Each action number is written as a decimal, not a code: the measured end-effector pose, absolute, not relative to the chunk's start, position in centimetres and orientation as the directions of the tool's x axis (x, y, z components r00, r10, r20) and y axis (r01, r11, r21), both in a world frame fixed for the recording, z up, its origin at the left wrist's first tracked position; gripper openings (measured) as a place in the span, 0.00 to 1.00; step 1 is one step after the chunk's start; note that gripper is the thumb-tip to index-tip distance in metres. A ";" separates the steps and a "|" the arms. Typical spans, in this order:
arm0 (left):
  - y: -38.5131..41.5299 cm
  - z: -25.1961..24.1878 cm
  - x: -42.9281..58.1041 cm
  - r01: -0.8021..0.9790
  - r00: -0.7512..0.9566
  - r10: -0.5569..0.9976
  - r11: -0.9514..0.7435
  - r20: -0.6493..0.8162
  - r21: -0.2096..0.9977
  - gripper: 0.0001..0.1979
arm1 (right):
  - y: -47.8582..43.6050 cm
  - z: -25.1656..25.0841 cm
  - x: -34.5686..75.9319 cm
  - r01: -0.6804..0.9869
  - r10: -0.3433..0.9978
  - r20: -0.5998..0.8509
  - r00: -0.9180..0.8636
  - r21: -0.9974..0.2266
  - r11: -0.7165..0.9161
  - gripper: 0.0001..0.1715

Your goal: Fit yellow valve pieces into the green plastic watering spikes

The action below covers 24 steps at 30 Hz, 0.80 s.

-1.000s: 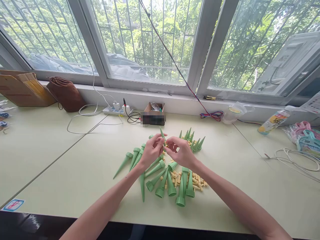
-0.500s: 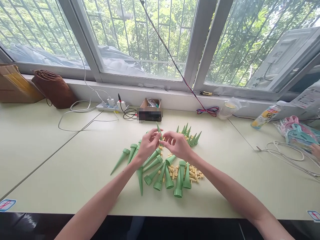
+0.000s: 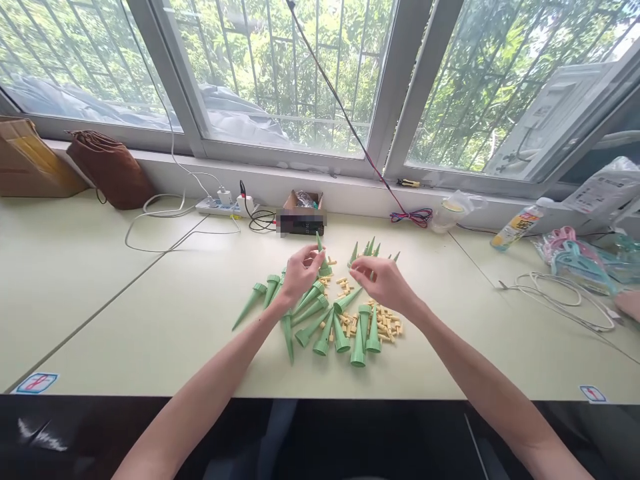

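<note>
My left hand (image 3: 303,273) is closed around a green plastic plant-watering spike (image 3: 320,244), held upright with its point up. Its wider base shows below my fingers. To the right, my right hand (image 3: 383,280) has its fingers curled together beside a cluster of upright green spikes (image 3: 370,247). What its fingertips hold, if anything, is hidden. Below and between my hands lie loose green spikes (image 3: 357,350) with open wide ends, and a heap of small pale-yellow plastic valve pieces (image 3: 387,323).
Along the window wall stand a power strip (image 3: 215,207), a small open box (image 3: 300,223), a cable bundle (image 3: 413,217) and a spray can (image 3: 517,227). A white cable (image 3: 560,310) and pink and teal plastic items (image 3: 580,260) lie right. Another person's hand (image 3: 629,303) shows at the right edge.
My right hand has parted from my left and moved right, toward the upright spikes. My left hand still holds its spike. The view has tilted slightly.
</note>
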<state>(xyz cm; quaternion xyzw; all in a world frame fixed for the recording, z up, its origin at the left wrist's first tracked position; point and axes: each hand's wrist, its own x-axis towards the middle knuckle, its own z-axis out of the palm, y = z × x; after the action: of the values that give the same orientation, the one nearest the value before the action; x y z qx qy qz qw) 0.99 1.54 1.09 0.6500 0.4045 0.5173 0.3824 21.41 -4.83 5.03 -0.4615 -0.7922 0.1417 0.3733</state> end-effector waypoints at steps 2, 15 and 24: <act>1.6 0.9 1.0 0.205 0.139 0.911 -0.411 0.389 0.888 0.22 | -4.5 3.0 21.9 0.681 0.872 0.371 -0.320 -0.549 0.484 0.08; 2.1 0.1 1.1 0.281 0.157 0.905 -0.426 0.396 0.860 0.20 | -1.0 0.9 19.6 0.850 0.894 -0.023 -0.448 -0.320 0.418 0.07; 1.9 0.1 1.2 0.152 0.157 0.927 -0.363 0.340 0.919 0.20 | -1.0 0.5 19.0 0.887 0.925 -0.049 -0.378 -0.304 0.346 0.06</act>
<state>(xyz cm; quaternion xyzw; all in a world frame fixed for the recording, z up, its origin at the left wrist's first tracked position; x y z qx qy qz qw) 1.25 1.92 0.08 0.6553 0.4118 0.5021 0.3858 19.01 -1.03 0.49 -0.5539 -0.8178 0.1415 0.0658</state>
